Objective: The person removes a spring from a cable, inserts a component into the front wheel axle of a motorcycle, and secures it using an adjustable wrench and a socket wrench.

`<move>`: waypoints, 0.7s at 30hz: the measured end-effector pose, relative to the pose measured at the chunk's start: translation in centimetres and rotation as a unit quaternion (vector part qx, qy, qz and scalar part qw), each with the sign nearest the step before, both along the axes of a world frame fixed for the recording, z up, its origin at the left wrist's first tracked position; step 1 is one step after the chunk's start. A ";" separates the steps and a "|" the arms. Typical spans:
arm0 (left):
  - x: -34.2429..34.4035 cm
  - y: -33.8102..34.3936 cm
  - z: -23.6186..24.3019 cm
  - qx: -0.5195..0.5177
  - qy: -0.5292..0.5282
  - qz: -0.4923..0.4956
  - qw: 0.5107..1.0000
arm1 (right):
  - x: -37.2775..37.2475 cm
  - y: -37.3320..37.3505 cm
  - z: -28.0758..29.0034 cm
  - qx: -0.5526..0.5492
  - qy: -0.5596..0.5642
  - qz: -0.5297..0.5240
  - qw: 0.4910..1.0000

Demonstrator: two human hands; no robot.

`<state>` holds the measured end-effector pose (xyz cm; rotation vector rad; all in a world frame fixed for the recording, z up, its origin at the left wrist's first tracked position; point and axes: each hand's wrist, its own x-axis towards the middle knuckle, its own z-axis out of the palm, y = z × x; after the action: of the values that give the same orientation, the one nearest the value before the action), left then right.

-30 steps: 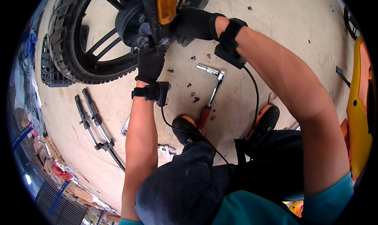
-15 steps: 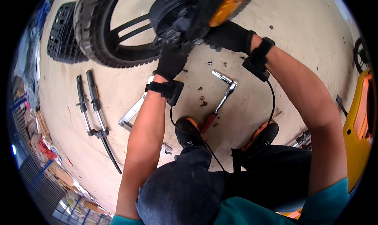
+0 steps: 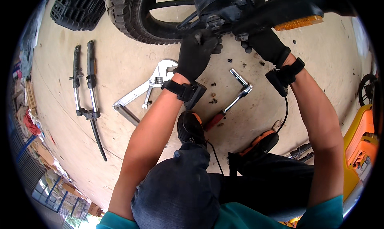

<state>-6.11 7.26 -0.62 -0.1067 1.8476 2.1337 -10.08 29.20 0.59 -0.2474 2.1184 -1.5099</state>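
Observation:
A black spoked wheel (image 3: 132, 19) with a knobby tyre lies at the top, partly out of view. Its hub (image 3: 228, 7) meets a black swingarm (image 3: 280, 15) bearing an orange reflector (image 3: 300, 23). My left hand (image 3: 195, 56), in a black glove, is beside the axle nut (image 3: 216, 23) at the near side of the hub. Its fingers are curled together, and whatever they pinch is hidden. My gloved right hand (image 3: 269, 47) grips the swingarm's near end from below, its fingers partly covered by the arm.
A ratchet wrench (image 3: 234, 101) with red handle lies between my shoes, near scattered small bolts (image 3: 213, 101). Left of it are a silver swingarm-like part (image 3: 138, 91) and an adjustable wrench (image 3: 150, 91). Farther left lies a front fork (image 3: 92, 85); a yellow body (image 3: 360, 137) stands right.
My view has shifted, so the wheel sits higher and farther right. The swingarm now lies flatter. My left hand has drawn back from the hub, and its curled fingers show more clearly.

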 end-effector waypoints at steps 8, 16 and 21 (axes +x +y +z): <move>-0.4 0.0 -0.5 0.069 -0.034 -0.028 0.997 | 0.0 1.0 -1.7 0.048 0.099 0.052 0.993; -1.0 0.7 -1.9 0.205 -0.046 -0.020 0.977 | 0.5 0.5 -0.6 -0.020 0.028 -0.002 0.999; -1.8 1.4 -1.3 0.140 0.029 -0.055 0.988 | 0.6 0.4 0.0 -0.021 -0.042 -0.019 0.999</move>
<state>-7.87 8.65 -1.94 0.1197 1.5248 2.3130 -9.43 29.59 0.58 -0.1557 2.0379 -1.5594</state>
